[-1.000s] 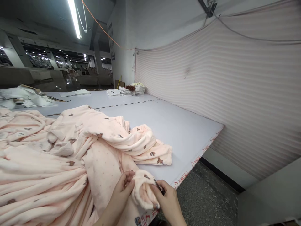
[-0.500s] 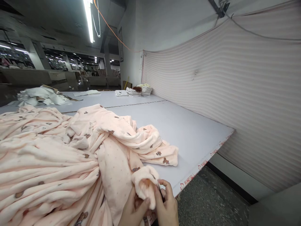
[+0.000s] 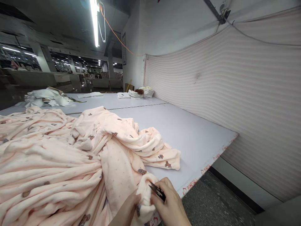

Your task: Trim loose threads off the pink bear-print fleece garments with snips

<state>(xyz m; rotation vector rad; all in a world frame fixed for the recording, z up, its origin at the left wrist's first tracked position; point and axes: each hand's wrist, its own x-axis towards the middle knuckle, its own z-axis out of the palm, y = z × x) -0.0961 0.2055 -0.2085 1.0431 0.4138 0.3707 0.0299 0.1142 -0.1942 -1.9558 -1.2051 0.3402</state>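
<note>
A pale pink fleece garment (image 3: 119, 163) with small brown bear prints lies heaped over the left and middle of the table. Its cuff (image 3: 145, 191) is bunched up near the front edge, between my hands. My left hand (image 3: 128, 207) pinches the cuff from the left, fingers partly hidden by the cloth. In my right hand (image 3: 170, 201) are small black thread snips (image 3: 157, 191), their pointed blades touching or just over the cuff's opening. Another sleeve (image 3: 162, 155) of the same fabric stretches out flat beyond my right hand.
The pale table (image 3: 197, 131) ends in a taped edge on the right, above a dark speckled floor (image 3: 221, 194). White cloth pieces (image 3: 47, 97) and paper stacks (image 3: 147, 92) sit at the back. Striped fabric (image 3: 223, 84) covers the right wall.
My right hand has turned, bringing the snips into clearer view with blades pointing at the cuff. The cuff's opening has turned and is more bunched; the camera view has shifted slightly.
</note>
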